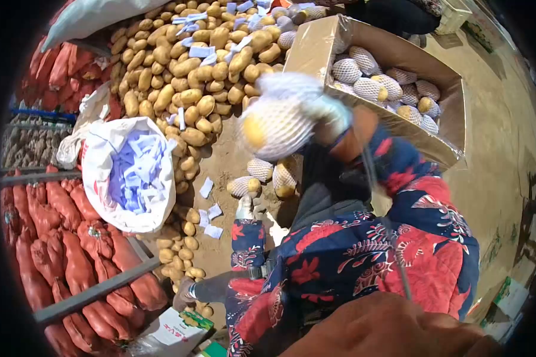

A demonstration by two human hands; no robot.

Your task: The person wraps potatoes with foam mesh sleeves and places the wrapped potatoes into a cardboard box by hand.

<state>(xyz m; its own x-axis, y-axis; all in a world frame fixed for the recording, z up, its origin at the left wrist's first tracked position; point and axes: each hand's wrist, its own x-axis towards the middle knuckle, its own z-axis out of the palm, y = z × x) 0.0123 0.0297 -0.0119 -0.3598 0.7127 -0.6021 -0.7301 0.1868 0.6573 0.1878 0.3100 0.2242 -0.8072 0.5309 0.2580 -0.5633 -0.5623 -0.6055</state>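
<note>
My right hand (330, 119), gloved and blurred by motion, grips a large potato in a white foam net (280, 128), its yellow end showing. A second pale netted shape (288, 86) is smeared just above it, apparently in the same grip. Low over the ground, my gloved left hand (244, 208) is just below a netted potato (241, 186); whether its fingers touch or grip it cannot be made out. Two more netted potatoes, one small (260, 169) and one upright (284, 178), lie beside that one.
An open cardboard box (315, 44) at upper right holds several netted potatoes. Bare potatoes (190, 77) are heaped at upper left, with foam nets scattered over them. A white sack (95, 172) of folded purple nets stands left, near red filled bags (77, 256) and a metal rail (95, 290).
</note>
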